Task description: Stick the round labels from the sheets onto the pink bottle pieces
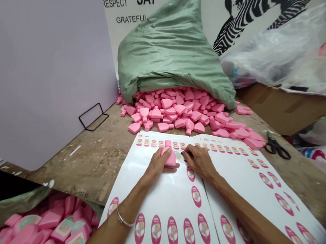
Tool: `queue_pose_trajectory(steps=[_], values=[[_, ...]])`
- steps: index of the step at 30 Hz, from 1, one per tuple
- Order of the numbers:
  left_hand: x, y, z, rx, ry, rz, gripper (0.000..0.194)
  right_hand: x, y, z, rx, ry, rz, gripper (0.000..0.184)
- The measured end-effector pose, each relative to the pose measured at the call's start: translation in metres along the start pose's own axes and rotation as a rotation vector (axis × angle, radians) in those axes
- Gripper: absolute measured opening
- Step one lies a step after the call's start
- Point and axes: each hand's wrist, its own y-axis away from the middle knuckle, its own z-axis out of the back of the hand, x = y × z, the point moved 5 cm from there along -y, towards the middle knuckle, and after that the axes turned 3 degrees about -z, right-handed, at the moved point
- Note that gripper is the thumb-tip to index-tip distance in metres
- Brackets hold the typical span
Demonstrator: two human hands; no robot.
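Pink bottle [169, 157] grasped by left hand [156, 164], held against label sheet [168, 197]. Right hand [199, 161] curled on sheet edge, grip unclear. Loose bottles [177, 112] heaped beyond, spilling from green sack [171, 51].

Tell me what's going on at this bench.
A person stands at a scuffed wooden workbench. Their left hand holds a pink plastic bottle over glossy white sheets of pink oval labels, and their right hand rests on the sheets beside it. Loose pink plastic bottles spill from a green woven sack behind, and labelled pink bottles lie below the bench edge.
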Motion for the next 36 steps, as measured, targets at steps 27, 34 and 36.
queue_pose_trajectory(steps=[27, 34, 36], values=[[-0.003, -0.001, 0.005, -0.097, 0.242, 0.053, 0.054, 0.011, 0.006, 0.03, -0.126, -0.653, -0.362, 0.037], [0.0, -0.002, 0.004, -0.013, 0.258, 0.014, 0.055, 0.038, 0.009, 0.008, -0.033, -0.761, -0.346, 0.039], [0.001, -0.003, 0.005, 0.003, 0.261, 0.005, 0.056, 0.04, 0.009, 0.005, -0.024, -0.8, -0.339, 0.036]])
